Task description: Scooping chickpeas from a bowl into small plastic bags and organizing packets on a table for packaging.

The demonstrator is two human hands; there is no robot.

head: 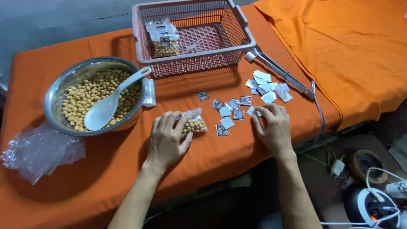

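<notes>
My left hand [167,139] lies flat on the orange cloth, its fingers resting on a small clear bag of tan nuts [195,122]. My right hand [271,125] is palm down to the right, fingertips touching a small white paper label [253,111]. Several small square labels [233,109] are scattered between and beyond the hands. A steel bowl [63,88] of the same nuts stands at the left with a white plastic spoon [108,105] in it.
A pink plastic basket [236,23] at the back holds a few filled bags [164,38]. Long metal tongs with a cable [284,74] lie to its right. Crumpled clear plastic [40,151] sits at the left. Cords, a plug and a cup lie on the floor at lower right.
</notes>
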